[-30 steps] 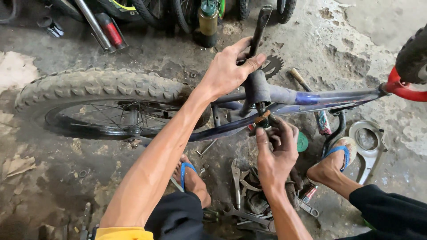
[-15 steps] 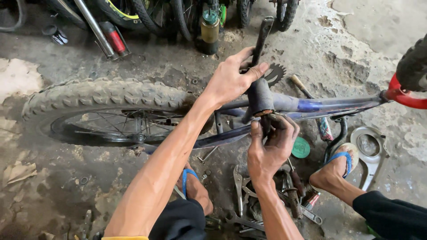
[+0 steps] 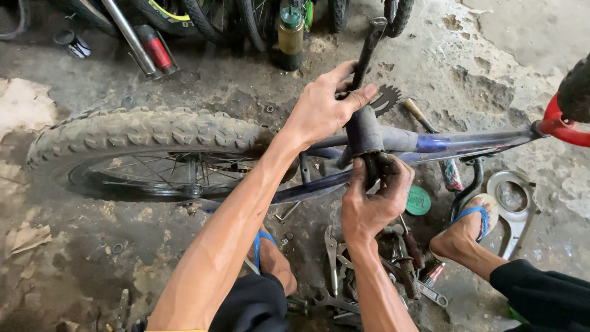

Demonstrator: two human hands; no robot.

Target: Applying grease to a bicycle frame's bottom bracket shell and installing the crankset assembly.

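Your left hand (image 3: 322, 110) is wrapped around the top of the short thick tube (image 3: 364, 132) in the bike frame (image 3: 467, 142), with the thumb on the near side and the fingers curled over the far side. It has a firm hold there. Your right hand (image 3: 372, 203) is just under it, at the bottom end of the same tube, with greasy fingertips pinched around a small dark part (image 3: 375, 166) that I cannot make out. That tube runs up and down between your two hands, and a dark crank arm (image 3: 369, 43) pokes up past your left hand. The bike lies on its side, with the knobby wheel (image 3: 147, 154) to your left. Your left arm reaches out long; your right arm is bent close to you.
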